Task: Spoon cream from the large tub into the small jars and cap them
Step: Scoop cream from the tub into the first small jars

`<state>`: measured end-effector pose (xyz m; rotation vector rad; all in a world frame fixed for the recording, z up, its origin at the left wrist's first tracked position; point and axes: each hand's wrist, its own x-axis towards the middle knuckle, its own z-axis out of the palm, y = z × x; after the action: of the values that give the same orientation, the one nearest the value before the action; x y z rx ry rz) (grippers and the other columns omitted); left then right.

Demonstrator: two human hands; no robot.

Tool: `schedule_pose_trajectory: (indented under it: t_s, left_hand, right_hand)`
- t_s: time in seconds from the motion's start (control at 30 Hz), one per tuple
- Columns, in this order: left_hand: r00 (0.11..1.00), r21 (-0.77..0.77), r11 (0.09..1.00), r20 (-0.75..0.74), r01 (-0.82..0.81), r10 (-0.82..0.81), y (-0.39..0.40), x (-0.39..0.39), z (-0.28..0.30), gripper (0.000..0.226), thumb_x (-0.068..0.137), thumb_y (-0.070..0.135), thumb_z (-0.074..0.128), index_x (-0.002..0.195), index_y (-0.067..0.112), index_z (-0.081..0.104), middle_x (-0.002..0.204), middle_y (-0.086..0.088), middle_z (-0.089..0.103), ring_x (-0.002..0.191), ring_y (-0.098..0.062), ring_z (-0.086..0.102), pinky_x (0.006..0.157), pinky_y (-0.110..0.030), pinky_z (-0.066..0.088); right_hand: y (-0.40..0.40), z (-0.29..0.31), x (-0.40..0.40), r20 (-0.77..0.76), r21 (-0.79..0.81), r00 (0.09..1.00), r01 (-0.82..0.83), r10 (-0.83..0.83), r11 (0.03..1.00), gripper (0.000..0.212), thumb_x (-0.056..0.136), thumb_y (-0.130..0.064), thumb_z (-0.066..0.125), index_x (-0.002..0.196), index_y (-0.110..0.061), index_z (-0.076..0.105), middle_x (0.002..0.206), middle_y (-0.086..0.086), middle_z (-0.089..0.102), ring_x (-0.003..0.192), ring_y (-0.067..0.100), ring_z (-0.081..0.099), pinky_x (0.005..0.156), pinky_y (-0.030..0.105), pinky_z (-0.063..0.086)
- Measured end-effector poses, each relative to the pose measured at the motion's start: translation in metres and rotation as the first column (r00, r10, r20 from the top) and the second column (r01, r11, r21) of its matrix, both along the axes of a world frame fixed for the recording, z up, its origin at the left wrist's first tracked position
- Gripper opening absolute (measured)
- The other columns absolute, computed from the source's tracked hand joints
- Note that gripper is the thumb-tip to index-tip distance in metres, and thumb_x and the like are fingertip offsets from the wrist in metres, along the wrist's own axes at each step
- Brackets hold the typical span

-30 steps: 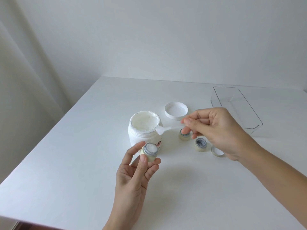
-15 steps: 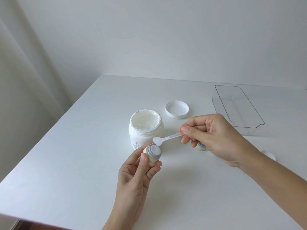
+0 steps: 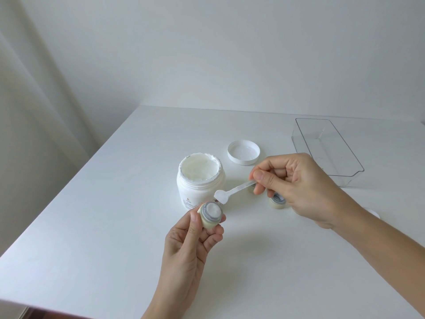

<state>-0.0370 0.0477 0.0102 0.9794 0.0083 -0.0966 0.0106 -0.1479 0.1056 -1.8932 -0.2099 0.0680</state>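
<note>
The large white tub (image 3: 199, 180) stands open on the table, full of cream. My left hand (image 3: 190, 245) holds a small pale-yellow jar (image 3: 210, 216) with a grey neck, tilted toward me, cream showing inside. My right hand (image 3: 296, 187) pinches the handle of a small clear plastic spoon (image 3: 232, 192), whose bowl hovers just above the jar's mouth. Two more small jars stand behind my right hand: one open jar (image 3: 277, 201) partly seen, another jar (image 3: 251, 188) mostly hidden.
The tub's white lid (image 3: 243, 151) lies upside down behind the tub. A clear plastic tray (image 3: 326, 148) sits at the back right. A small white cap (image 3: 373, 212) peeks out behind my right wrist. The table edge runs close on the left and front.
The spoon moved from the tub's rim down to the jar in my left hand. My right hand came lower and nearer, hiding the jars behind it.
</note>
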Motion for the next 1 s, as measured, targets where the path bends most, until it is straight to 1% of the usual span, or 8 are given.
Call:
schedule_pose_trajectory:
  t_s: [0.23, 0.33, 0.4, 0.47, 0.6, 0.77, 0.83, 1.0]
  left_hand:
    - [0.999, -0.057, 0.998, -0.032, -0.026, 0.024, 0.001, 0.0, 0.002, 0.037, 0.073, 0.038, 0.07, 0.099, 0.013, 0.079, 0.088, -0.011, 0.075, 0.073, -0.016, 0.073, 0.067, -0.022, 0.059]
    - [0.999, -0.064, 0.997, -0.033, -0.033, 0.031, 0.001, 0.0, 0.005, 0.043, 0.062, 0.043, 0.088, 0.097, 0.019, 0.079, 0.089, -0.01, 0.077, 0.081, -0.019, 0.076, 0.068, -0.023, 0.059]
    - [0.999, -0.066, 0.997, -0.025, -0.044, 0.042, 0.002, 0.0, 0.005, 0.046, 0.057, 0.041, 0.094, 0.095, 0.022, 0.079, 0.094, -0.011, 0.077, 0.087, -0.022, 0.076, 0.068, -0.022, 0.059]
    - [0.999, -0.077, 0.996, -0.019, -0.049, 0.048, 0.002, 0.0, 0.004, 0.034, 0.063, 0.03, 0.089, 0.094, 0.023, 0.078, 0.1, -0.011, 0.077, 0.093, -0.024, 0.076, 0.069, -0.022, 0.059]
    - [0.998, -0.08, 0.995, 0.005, -0.068, 0.068, 0.003, 0.0, 0.002, 0.037, 0.058, 0.022, 0.093, 0.09, 0.023, 0.076, 0.108, -0.008, 0.076, 0.102, -0.028, 0.073, 0.073, -0.022, 0.058]
    - [0.992, -0.029, 0.994, 0.056, -0.108, 0.109, 0.002, 0.0, -0.001, 0.027, 0.07, 0.002, 0.078, 0.09, 0.018, 0.069, 0.104, -0.003, 0.075, 0.092, -0.017, 0.073, 0.086, -0.023, 0.057]
    - [0.99, -0.023, 0.992, 0.062, -0.123, 0.124, 0.003, 0.0, -0.002, 0.03, 0.072, -0.006, 0.074, 0.09, 0.016, 0.066, 0.105, -0.003, 0.075, 0.091, -0.017, 0.074, 0.085, -0.022, 0.056]
    - [0.982, -0.006, 0.986, 0.082, -0.168, 0.168, 0.003, 0.0, -0.002, 0.035, 0.067, -0.009, 0.076, 0.085, 0.019, 0.067, 0.103, -0.001, 0.076, 0.087, -0.018, 0.075, 0.075, -0.018, 0.056]
  right_hand:
    - [0.002, -0.007, -0.003, -0.048, -0.038, 0.999, -0.002, 0.0, 0.999, 0.016, 0.091, -0.012, 0.061, 0.08, -0.011, 0.071, 0.06, -0.003, 0.068, 0.051, -0.002, 0.055, 0.052, 0.008, 0.041]
    - [0.003, -0.008, -0.004, -0.052, -0.037, 0.999, 0.003, -0.005, 0.999, 0.016, 0.091, -0.012, 0.061, 0.08, -0.01, 0.071, 0.06, -0.003, 0.068, 0.051, -0.002, 0.054, 0.051, 0.007, 0.04]
    - [0.004, -0.009, -0.005, -0.058, -0.036, 0.998, 0.009, -0.011, 0.999, 0.016, 0.091, -0.012, 0.061, 0.08, -0.01, 0.071, 0.06, -0.003, 0.068, 0.051, -0.003, 0.054, 0.05, 0.006, 0.039]
    - [0.004, -0.009, -0.005, -0.063, -0.032, 0.998, 0.015, -0.017, 0.999, 0.016, 0.091, -0.012, 0.061, 0.079, -0.01, 0.071, 0.059, -0.003, 0.068, 0.05, -0.002, 0.054, 0.05, 0.006, 0.039]
    - [0.004, -0.01, -0.007, -0.072, -0.043, 0.997, 0.021, -0.024, 0.999, 0.015, 0.091, -0.014, 0.062, 0.079, -0.013, 0.072, 0.061, -0.002, 0.069, 0.052, 0.0, 0.054, 0.054, 0.009, 0.042]
    - [0.004, -0.012, -0.009, -0.083, -0.045, 0.996, 0.022, -0.025, 0.999, 0.015, 0.09, -0.016, 0.062, 0.079, -0.013, 0.072, 0.062, -0.002, 0.07, 0.054, 0.003, 0.054, 0.057, 0.011, 0.044]
    - [0.005, -0.012, -0.01, -0.084, -0.044, 0.996, 0.019, -0.022, 0.999, 0.015, 0.09, -0.016, 0.062, 0.079, -0.013, 0.072, 0.062, -0.002, 0.07, 0.054, 0.003, 0.055, 0.057, 0.011, 0.045]
    - [0.008, -0.013, -0.011, -0.086, -0.036, 0.996, 0.009, -0.012, 0.999, 0.015, 0.09, -0.018, 0.062, 0.079, -0.014, 0.072, 0.062, -0.002, 0.071, 0.054, 0.004, 0.055, 0.058, 0.012, 0.045]
